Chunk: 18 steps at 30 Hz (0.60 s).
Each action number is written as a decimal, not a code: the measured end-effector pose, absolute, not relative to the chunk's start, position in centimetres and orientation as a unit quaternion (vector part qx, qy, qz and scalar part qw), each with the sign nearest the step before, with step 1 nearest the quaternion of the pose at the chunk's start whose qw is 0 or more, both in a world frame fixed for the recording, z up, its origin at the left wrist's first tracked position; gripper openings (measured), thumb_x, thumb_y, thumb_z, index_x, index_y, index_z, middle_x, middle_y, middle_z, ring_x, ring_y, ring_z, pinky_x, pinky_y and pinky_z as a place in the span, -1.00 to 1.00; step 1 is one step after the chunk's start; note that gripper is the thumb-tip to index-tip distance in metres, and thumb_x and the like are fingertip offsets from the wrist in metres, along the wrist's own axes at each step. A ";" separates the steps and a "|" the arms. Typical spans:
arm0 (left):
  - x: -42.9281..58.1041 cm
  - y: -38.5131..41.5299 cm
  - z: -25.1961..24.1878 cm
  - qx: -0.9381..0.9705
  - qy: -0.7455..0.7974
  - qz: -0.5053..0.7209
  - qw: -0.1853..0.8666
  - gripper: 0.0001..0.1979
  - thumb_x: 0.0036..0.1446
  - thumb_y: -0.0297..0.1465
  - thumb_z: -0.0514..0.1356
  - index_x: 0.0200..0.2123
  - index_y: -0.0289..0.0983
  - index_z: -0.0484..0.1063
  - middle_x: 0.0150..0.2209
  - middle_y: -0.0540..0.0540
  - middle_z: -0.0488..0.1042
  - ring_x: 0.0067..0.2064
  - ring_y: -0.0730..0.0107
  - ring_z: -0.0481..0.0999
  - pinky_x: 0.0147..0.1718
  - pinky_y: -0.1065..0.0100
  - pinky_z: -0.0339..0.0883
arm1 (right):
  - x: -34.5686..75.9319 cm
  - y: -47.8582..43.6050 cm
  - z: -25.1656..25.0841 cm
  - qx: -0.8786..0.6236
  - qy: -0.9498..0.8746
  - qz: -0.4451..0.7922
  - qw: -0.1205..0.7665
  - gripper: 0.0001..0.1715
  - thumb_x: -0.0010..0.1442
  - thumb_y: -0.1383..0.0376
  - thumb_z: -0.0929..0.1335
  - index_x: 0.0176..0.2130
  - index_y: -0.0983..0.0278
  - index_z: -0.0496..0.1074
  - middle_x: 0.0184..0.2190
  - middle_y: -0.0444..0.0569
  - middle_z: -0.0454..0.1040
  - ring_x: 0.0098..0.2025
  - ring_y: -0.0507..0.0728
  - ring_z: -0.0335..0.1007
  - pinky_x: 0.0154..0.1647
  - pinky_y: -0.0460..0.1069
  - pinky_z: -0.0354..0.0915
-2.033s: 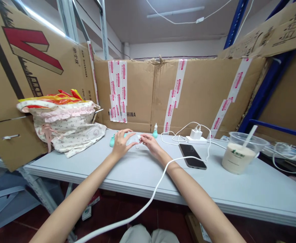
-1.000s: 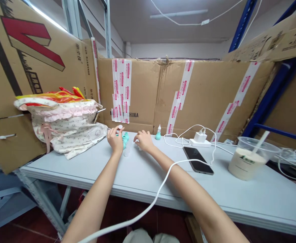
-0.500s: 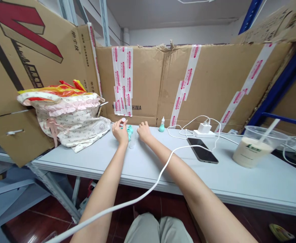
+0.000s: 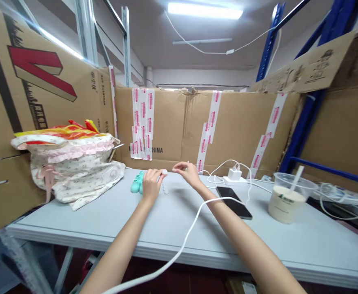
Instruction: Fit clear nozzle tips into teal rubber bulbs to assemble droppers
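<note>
My left hand (image 4: 152,183) rests on the grey table (image 4: 142,220) with its fingers curled, pinching a small white cap (image 4: 164,172) at the fingertips. Just left of it stand two small teal bottles (image 4: 135,184). A small clear piece (image 4: 165,188) lies on the table right beside the left hand. My right hand (image 4: 187,170) hovers a little to the right, thumb and fingers pinched together on something too small to name. The two hands are a few centimetres apart, close to the cardboard back wall (image 4: 240,122).
A floral fabric bag (image 4: 71,167) with orange plastic on top sits at the left. A black phone (image 4: 234,202), a white charger (image 4: 234,176) with cables, and a plastic cup of milky drink (image 4: 285,199) lie to the right. A white cable (image 4: 191,228) crosses my right forearm.
The view tilted up. My left hand moved right, away from the teal bottles, with the white cap. My right hand lifted off the table and shifted right, now pinched.
</note>
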<state>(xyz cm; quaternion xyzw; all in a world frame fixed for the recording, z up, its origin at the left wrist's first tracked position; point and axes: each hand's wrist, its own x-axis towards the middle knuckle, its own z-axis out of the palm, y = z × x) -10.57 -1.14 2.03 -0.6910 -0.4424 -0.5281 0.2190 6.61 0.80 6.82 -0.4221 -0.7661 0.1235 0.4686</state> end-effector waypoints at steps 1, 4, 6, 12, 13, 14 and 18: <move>-9.6 -1.0 2.0 -0.725 -0.426 -0.495 0.218 -0.81 0.13 -0.31 0.08 -0.27 -0.22 0.43 -0.37 -0.09 0.45 -0.30 0.30 0.32 -0.30 0.28 0.15 | 8.0 0.7 6.7 -0.401 -0.757 0.160 0.490 -0.75 -0.01 0.11 0.35 -0.40 0.22 0.49 -0.44 -0.08 0.51 -0.38 0.08 0.36 -0.29 -0.01 0.21; -6.0 -0.2 1.9 -0.791 -0.397 -0.428 0.186 -0.82 0.13 -0.31 0.08 -0.30 -0.23 0.44 -0.37 -0.09 0.44 -0.29 0.31 0.32 -0.31 0.29 0.15 | 11.6 0.5 5.3 -0.372 -0.725 0.212 0.540 -0.71 -0.08 0.11 0.38 -0.40 0.26 0.49 -0.43 -0.03 0.51 -0.35 0.11 0.39 -0.27 0.00 0.26; -3.6 0.5 1.6 -0.806 -0.392 -0.416 0.153 -0.82 0.12 -0.30 0.09 -0.31 -0.23 0.44 -0.38 -0.09 0.44 -0.29 0.31 0.32 -0.31 0.29 0.16 | 13.2 0.6 4.0 -0.379 -0.708 0.222 0.553 -0.70 -0.10 0.11 0.39 -0.40 0.28 0.49 -0.43 -0.02 0.51 -0.34 0.12 0.39 -0.24 0.02 0.27; 0.4 1.2 0.2 -0.807 -0.392 -0.434 0.081 -0.83 0.11 -0.31 0.09 -0.35 -0.23 0.45 -0.36 -0.08 0.45 -0.27 0.31 0.33 -0.27 0.28 0.18 | 15.5 0.7 1.3 -0.455 -0.660 0.167 0.574 -0.73 -0.04 0.10 0.36 -0.43 0.24 0.47 -0.39 -0.03 0.51 -0.35 0.10 0.36 -0.22 0.02 0.23; 0.5 1.1 0.0 -0.808 -0.390 -0.435 0.080 -0.84 0.12 -0.32 0.09 -0.35 -0.23 0.44 -0.36 -0.07 0.45 -0.27 0.31 0.33 -0.26 0.28 0.18 | 15.6 0.6 1.2 -0.460 -0.660 0.164 0.571 -0.74 -0.03 0.10 0.36 -0.42 0.24 0.47 -0.39 -0.04 0.51 -0.36 0.10 0.35 -0.22 0.02 0.22; 0.5 1.0 -0.1 -0.807 -0.389 -0.437 0.080 -0.84 0.12 -0.33 0.09 -0.35 -0.23 0.44 -0.37 -0.07 0.45 -0.28 0.31 0.32 -0.26 0.28 0.18 | 15.6 0.5 1.2 -0.461 -0.663 0.164 0.566 -0.74 -0.02 0.10 0.35 -0.42 0.24 0.47 -0.39 -0.04 0.51 -0.36 0.10 0.35 -0.23 0.02 0.21; 0.1 0.8 -0.7 -0.795 -0.403 -0.445 0.086 -0.84 0.12 -0.32 0.08 -0.34 -0.22 0.44 -0.36 -0.06 0.45 -0.28 0.30 0.32 -0.27 0.28 0.18 | 15.3 0.0 1.1 -0.461 -0.685 0.139 0.546 -0.78 0.02 0.12 0.34 -0.43 0.21 0.47 -0.41 -0.07 0.50 -0.36 0.09 0.35 -0.23 0.00 0.18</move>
